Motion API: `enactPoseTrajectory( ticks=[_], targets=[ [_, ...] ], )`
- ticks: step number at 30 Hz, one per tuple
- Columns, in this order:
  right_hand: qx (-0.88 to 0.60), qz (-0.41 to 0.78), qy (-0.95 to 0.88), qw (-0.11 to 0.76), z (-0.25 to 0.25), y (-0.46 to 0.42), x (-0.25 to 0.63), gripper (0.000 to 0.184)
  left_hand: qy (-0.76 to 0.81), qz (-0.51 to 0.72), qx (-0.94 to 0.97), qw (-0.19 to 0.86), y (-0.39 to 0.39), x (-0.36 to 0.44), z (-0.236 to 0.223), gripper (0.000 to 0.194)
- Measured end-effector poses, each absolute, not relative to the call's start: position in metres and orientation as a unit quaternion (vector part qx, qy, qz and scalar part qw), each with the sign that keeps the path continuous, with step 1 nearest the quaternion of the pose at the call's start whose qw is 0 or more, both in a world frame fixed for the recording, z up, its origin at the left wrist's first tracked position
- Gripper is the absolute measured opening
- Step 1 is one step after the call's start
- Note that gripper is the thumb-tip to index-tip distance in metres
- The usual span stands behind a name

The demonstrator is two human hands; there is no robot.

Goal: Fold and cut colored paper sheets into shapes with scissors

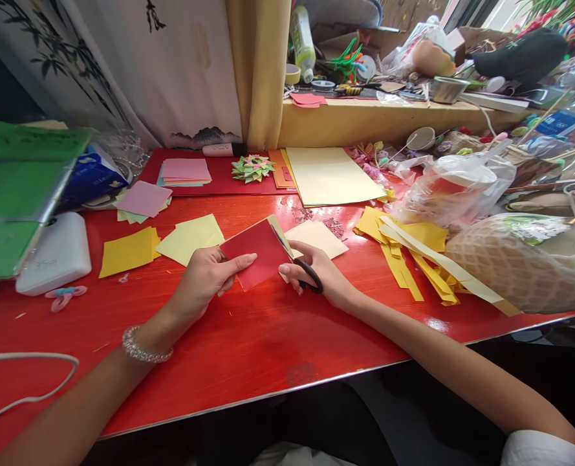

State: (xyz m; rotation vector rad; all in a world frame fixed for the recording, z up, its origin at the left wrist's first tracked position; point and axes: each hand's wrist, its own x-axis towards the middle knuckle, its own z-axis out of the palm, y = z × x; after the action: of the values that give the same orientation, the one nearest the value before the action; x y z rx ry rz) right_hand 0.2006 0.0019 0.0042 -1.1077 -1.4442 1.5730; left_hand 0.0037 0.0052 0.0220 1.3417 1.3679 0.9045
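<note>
Nearest me, a white cable (30, 355) loops over the left of the red tabletop (248, 362). My left hand (207, 279), with a beaded bracelet (144, 347) at its wrist, has its grip pinched on the left side of a red paper (253, 249), thumb on top. I see that paper raised over the middle of the tabletop, a pale edge showing along its right side. My right hand (326, 272) has its grip closed around black-handled scissors (317, 279), blades lying along that same edge; I can't tell how far they are parted.

Left of the hands I have yellow squares (127, 251) and pale green ones (193, 238); just beyond the scissors, a cream square (319, 236). To the right lie yellow strips (425, 238), beside a netted bundle (505, 265). Farther off I see pink squares (187, 169), a folded green-and-pink ornament (253, 168) and large cream sheets (333, 175). Farthest is a cluttered ledge (359, 115), a bottle (303, 42) leaning at its left.
</note>
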Motion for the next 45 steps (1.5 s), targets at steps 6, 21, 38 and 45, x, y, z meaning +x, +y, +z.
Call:
enactPoseTrajectory(
  ticks=[6, 21, 38, 45],
  targets=[
    [-0.443, 0.598, -0.557, 0.369, 0.001, 0.002, 0.200, 0.078, 0.566, 0.368, 0.554, 0.487, 0.005, 0.004, 0.020, 0.053],
    [-0.418, 0.591, -0.575, 0.381, -0.003, 0.003, 0.200, 0.038, 0.559, 0.353, 0.545, 0.515, 0.005, 0.006, 0.012, 0.052],
    [-0.412, 0.597, -0.569, 0.387, 0.002, 0.002, 0.199, 0.035, 0.552, 0.330, 0.557, 0.525, 0.006, 0.004, 0.007, 0.053],
    [-0.434, 0.563, -0.581, 0.397, -0.001, 0.001, 0.201, 0.039, 0.549, 0.313, 0.557, 0.539, 0.003, 0.007, 0.005, 0.049]
  ],
)
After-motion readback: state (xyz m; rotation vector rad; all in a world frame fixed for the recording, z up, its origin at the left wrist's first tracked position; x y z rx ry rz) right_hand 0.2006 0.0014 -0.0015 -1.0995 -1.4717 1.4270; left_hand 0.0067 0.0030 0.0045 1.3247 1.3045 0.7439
